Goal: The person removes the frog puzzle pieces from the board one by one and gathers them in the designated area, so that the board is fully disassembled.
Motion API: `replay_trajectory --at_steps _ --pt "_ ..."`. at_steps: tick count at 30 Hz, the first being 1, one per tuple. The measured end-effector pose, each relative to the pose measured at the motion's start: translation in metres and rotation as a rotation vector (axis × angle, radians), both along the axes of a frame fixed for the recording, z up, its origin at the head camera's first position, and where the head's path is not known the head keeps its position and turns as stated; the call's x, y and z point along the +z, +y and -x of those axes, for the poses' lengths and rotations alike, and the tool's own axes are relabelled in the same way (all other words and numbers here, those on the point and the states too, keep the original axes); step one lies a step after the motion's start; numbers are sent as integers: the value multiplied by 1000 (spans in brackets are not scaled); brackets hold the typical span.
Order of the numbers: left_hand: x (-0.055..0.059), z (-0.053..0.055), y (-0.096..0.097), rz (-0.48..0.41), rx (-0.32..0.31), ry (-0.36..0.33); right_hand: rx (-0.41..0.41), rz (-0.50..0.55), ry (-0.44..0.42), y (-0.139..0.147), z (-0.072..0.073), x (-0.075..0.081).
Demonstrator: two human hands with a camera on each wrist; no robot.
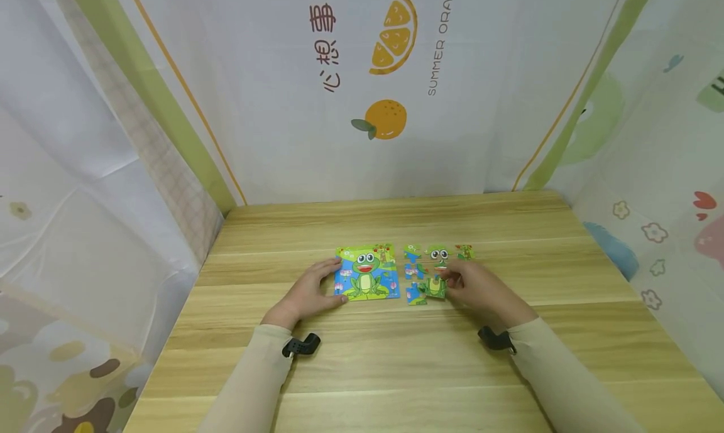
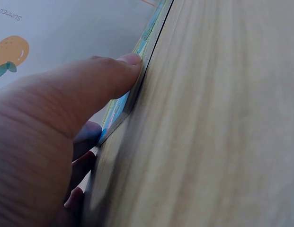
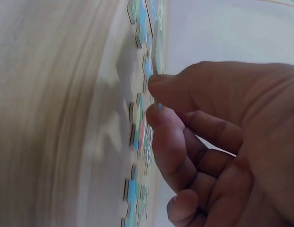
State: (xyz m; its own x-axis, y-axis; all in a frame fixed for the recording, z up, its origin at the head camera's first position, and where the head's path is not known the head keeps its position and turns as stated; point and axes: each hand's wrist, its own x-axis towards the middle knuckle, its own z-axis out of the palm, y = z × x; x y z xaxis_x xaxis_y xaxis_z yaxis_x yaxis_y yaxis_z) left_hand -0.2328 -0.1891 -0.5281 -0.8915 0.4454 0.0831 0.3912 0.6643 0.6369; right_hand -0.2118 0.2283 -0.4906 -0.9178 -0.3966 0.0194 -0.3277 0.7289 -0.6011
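Observation:
A frog puzzle board (image 1: 366, 274) lies flat on the table, its picture looking whole. My left hand (image 1: 308, 291) holds the board at its left side, the thumb (image 2: 123, 75) against the near edge and the fingers along the left edge. Between thumb and index finger, my right hand (image 1: 477, 286) pinches a puzzle piece (image 1: 434, 287) with the frog's belly on it, slightly raised off the table. Loose pieces lie around it: a frog-eyes piece (image 1: 438, 254), a blue corner piece (image 1: 415, 295), a flower piece (image 1: 413, 271) and a few more.
The wooden table (image 1: 362, 370) spreads out on all sides of the puzzle. A white cloth (image 1: 271, 106) with orange prints hangs behind its far edge. Patterned cloths hang at left and right. A black wrist mount (image 1: 302, 345) sits on each sleeve.

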Motion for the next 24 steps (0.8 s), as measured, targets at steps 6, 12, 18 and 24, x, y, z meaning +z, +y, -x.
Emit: replay_trajectory --at_steps 6,12,18,24 --pt "2 -1 1 -12 -2 -1 35 10 -8 9 -3 0" --pt "1 -1 1 -7 2 -13 48 -8 -50 16 -6 2" --pt "0 0 0 -22 -4 -7 41 -32 -75 20 -9 5" --pt "0 0 0 -23 -6 -11 47 -37 -89 22 -12 4"
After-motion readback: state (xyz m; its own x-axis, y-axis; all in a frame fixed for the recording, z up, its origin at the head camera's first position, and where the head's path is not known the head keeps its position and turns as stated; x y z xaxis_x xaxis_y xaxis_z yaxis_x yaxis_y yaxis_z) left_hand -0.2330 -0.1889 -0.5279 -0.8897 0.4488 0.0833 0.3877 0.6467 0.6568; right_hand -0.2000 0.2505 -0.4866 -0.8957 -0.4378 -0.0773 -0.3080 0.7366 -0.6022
